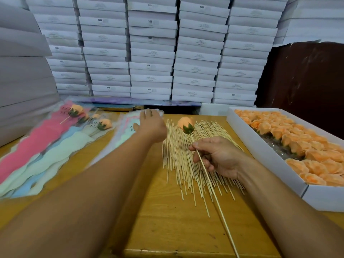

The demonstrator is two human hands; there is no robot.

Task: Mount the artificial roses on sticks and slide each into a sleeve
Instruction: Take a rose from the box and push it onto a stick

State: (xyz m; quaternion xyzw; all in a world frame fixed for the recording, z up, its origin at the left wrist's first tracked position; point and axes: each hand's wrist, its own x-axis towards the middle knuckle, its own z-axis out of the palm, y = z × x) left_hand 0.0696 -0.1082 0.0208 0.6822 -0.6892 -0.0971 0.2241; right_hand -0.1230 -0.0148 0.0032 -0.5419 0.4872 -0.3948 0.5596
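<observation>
Right hand point(217, 155) pinches the stick point(210, 181), its rose point(186, 124) mounted, over the loose sticks point(186, 164) mid-surface. Left hand point(150, 125), fingers straight, reaches the sleeves point(128, 125) near the far edge. We expect several slippery sleeves may lift together.

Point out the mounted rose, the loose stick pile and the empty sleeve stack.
mounted rose point(186, 124): head view, peach bloom.
stick pile point(178, 157): head view, pile's middle.
sleeve stack point(128, 125): head view, top sleeve.
</observation>
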